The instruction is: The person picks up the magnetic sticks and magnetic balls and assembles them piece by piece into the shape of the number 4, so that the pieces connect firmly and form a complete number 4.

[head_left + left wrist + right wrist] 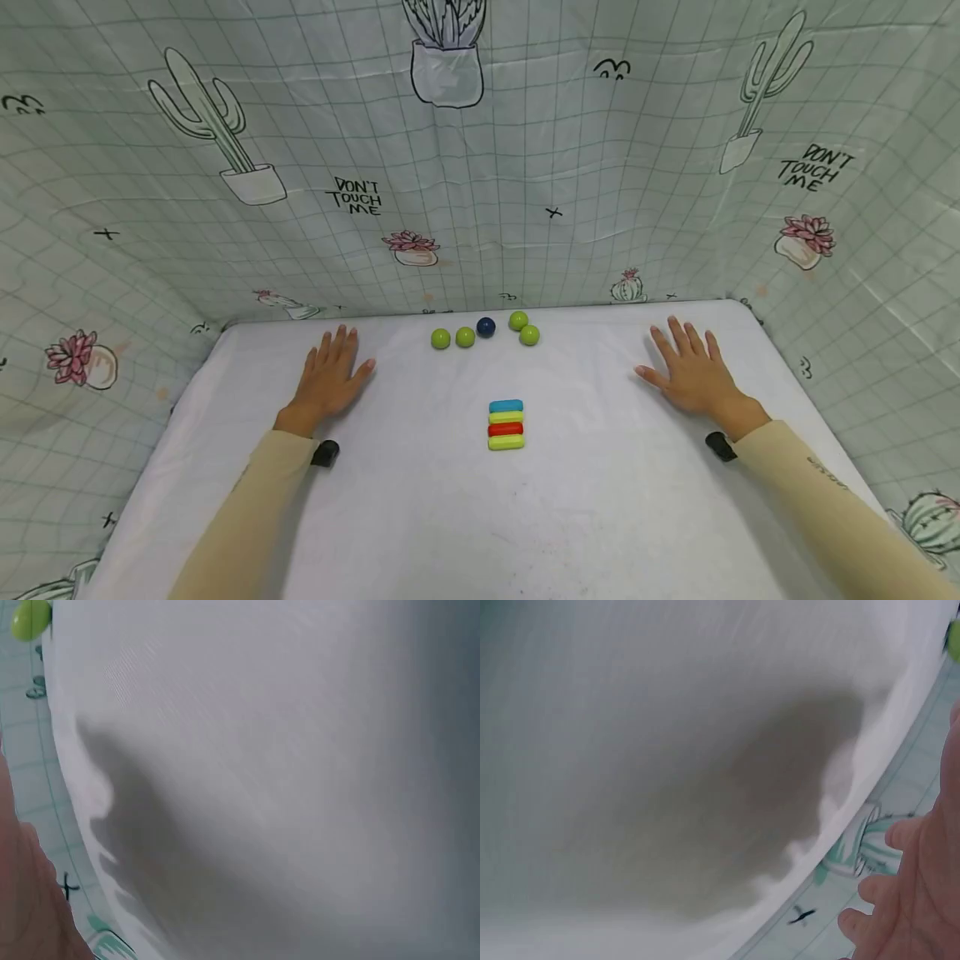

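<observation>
a: so, which step is it?
b: starting, i judge. left hand (327, 377) and right hand (693, 377) lie flat, fingers spread, holding nothing.
a: and the pieces?
b: balls (465, 337) and bars (506, 424) are between them; next needs a reach inward.

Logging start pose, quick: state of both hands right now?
Left hand: open, flat on the table, holding nothing.
Right hand: open, flat on the table, holding nothing.
</observation>
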A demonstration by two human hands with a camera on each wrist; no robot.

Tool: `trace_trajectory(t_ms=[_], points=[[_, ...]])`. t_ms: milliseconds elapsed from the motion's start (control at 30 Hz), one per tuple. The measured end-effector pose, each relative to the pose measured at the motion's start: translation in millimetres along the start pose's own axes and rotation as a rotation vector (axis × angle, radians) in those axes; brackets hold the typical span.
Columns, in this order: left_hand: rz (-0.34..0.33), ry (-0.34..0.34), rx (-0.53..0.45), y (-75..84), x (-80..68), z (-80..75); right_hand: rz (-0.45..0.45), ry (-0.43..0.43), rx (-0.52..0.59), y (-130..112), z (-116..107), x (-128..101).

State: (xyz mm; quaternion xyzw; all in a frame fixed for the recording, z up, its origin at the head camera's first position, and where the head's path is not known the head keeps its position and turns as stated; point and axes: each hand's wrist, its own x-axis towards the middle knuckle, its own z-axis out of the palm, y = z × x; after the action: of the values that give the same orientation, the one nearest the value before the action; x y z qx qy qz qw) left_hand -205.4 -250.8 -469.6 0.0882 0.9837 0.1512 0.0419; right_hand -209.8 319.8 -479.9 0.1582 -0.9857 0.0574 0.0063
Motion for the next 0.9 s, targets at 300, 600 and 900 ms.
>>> trace_trajectory(t_ms=[300, 600, 900], points=[[0.027, 0.001, 0.023, 18.7, 9.3, 6.0, -0.11, 0.045, -0.019, -38, 10, 3], [0.059, 0.012, 0.009, 40.1, 18.2, 13.1, -0.231, 0.069, -0.071, -75, 12, 5], [0.129, 0.04, -0.075, 60.2, 23.4, 18.0, -0.343, 0.094, -0.085, -111, 17, 9]])
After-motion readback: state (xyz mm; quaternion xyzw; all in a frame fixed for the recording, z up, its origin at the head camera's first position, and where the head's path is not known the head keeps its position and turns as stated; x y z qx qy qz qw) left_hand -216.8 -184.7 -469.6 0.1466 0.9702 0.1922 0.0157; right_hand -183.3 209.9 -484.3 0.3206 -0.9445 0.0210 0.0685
